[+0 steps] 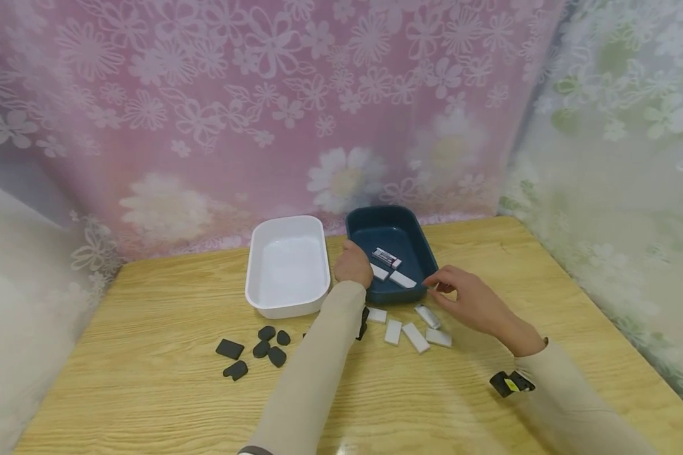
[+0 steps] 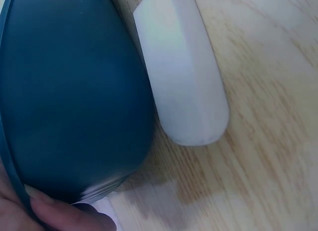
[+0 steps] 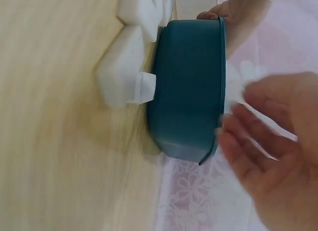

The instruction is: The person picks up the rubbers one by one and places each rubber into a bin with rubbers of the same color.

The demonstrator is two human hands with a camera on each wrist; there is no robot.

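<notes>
Nearest on the wooden table (image 1: 148,354), six flat black pieces (image 1: 261,349) lay loosely grouped to the left, with a dark scrap beside the left sleeve (image 1: 307,385) that might have been a seventh; none of these showed in either basin, so that share of the work looked untouched; to the right, just in front of the blue basin, lay four plain white erasers (image 1: 415,338) and one eraser in a shiny wrapper (image 1: 427,316), all five outside it.

Farther in, the right hand (image 1: 478,303) stood at the blue basin's near right corner, thumb apart from loosely bent fingers, with nothing held between them; its fingertips were at the rim, though I could not tell whether they touched it; the left hand (image 1: 353,264) gripped the left rim of the dark blue basin (image 1: 393,296), fingers closed over the edge.

Inside that basin lay two bare white erasers (image 1: 403,279) and a sleeved eraser (image 1: 387,258), so the erasers seemed partway in, three there against five on the wood; the white basin (image 1: 287,272) stood alongside to the left, no piece visible in it; behind both hung a pink flowered curtain (image 1: 205,114).
</notes>
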